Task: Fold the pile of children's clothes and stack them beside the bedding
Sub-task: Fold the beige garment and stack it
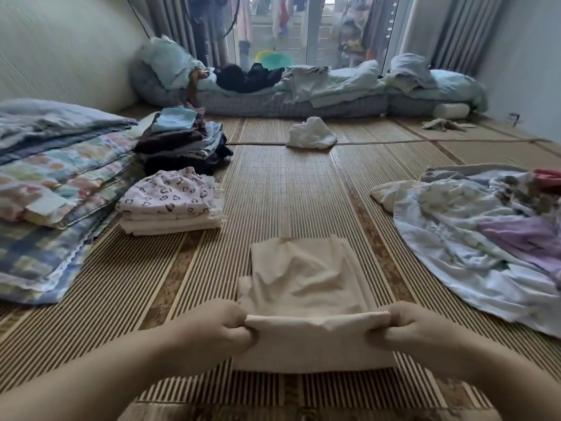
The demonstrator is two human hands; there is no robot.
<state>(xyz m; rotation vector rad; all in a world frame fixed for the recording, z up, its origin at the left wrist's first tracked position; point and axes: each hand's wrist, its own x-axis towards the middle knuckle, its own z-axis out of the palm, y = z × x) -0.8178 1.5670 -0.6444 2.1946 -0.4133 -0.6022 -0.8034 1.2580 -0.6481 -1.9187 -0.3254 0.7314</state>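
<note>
The woven mat (288, 192) covered the floor. On its left lay the bedding (45, 177), folded quilts in a broad heap. On its right sprawled the unfolded pile (473, 238) of thin, crumpled clothes. Just beside the bedding stood two folded stacks: a dark stack (182, 144) and, nearer, a pale stack (170, 208) topped with a heart print. The cream garment (303, 281) lay on the mat in front of the person, its near edge lifted and doubled over. It looked light, soft and limp, likely to sag and wrinkle unless taken at both ends of the fold. The left hand (212, 332) and right hand (416, 329) held it there, fingers (236, 331) curled, each pinching one end of the doubled edge.
</note>
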